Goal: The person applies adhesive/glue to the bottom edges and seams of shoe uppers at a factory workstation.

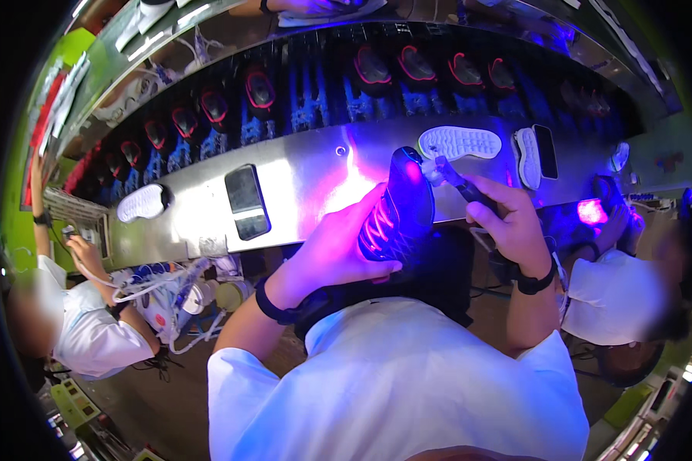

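A dark shoe upper (414, 201) with pinkish-lit laces is held at the near edge of the metal bench, its toe pointing away from me. My left hand (334, 246) is closed around its side and heel end. My right hand (509, 221) grips the dark handle of a brush (461, 184). The brush's pale bristle end meets the shoe's right edge near the toe; exact contact is hard to make out. Just beyond the brush lies a white shoe sole (473, 144), tread side up. Purple-blue light falls over the shoe and both hands.
Dark shoes with red edging (260, 91) stand on a rack line behind the metal bench (300, 154). Phones (247, 201) (546, 151) and more white soles (141, 203) (528, 159) lie on the bench. Co-workers in white shirts (100, 326) (611, 296) sit on both sides.
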Motion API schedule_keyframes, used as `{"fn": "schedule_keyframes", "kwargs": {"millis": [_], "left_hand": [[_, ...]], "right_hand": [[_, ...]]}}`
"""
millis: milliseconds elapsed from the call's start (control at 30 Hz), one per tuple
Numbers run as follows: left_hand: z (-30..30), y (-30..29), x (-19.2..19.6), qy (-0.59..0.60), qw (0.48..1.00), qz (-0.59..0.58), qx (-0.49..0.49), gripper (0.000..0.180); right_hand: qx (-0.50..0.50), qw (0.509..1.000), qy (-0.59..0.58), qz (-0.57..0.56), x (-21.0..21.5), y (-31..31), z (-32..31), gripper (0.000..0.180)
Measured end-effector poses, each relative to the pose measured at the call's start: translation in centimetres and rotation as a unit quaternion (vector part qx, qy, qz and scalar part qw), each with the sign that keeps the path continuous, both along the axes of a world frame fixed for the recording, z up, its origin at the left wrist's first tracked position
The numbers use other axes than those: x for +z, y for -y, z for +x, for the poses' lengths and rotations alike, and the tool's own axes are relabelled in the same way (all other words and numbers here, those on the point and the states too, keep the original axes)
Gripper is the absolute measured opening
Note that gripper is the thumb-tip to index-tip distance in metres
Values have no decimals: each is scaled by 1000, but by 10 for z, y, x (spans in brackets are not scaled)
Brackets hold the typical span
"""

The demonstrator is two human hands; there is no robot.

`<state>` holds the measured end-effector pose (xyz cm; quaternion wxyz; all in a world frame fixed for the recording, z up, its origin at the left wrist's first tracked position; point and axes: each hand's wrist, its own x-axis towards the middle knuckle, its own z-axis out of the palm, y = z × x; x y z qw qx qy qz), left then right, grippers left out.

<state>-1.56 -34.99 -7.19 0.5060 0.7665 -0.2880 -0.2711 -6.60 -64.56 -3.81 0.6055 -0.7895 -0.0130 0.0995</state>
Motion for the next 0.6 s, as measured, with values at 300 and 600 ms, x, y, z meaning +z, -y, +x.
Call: {"fn": "schedule_keyframes", "kwargs": {"millis": [300,600], "left_hand": [[-15,18,3,-87,989,-117,20,106],[-23,21,6,-254,958,-131,40,87]], "right_hand": [[29,999,20,30,1,16,-24,39],[-38,994,79,-58,-18,8,-18,38]]}}
